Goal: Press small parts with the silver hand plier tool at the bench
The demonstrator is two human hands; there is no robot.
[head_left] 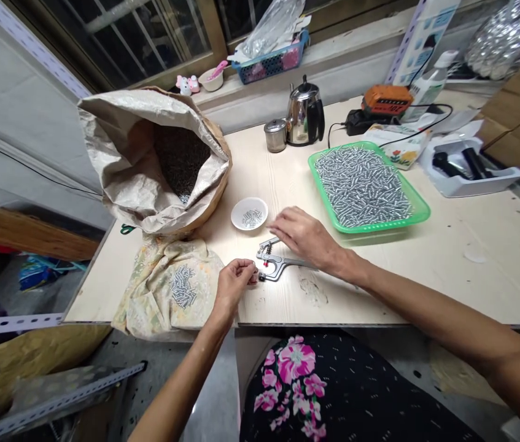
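Observation:
My left hand (237, 276) is closed in a pinch beside the jaw of silver hand pliers (280, 265); what the fingertips hold is too small to make out. The pliers lie on the table, with a C-shaped jaw, a spring and a red tip. Over them hovers my right hand (303, 236), fingers drawn together towards a small white dish (236, 222). Whatever is between those fingertips cannot be made out. Several small silver metal pins (253, 217) lie in the dish. A pile of similar pins (183, 286) rests on a patterned cloth (149, 288) left of my left hand.
A green tray (379, 228) full of silver pins stands at right. An open paper sack (121, 178) with dark contents fills the back left. Behind are a metal kettle (303, 113), a lidded tin (275, 136), an orange battery (386, 99) on a charger and a white box (469, 184).

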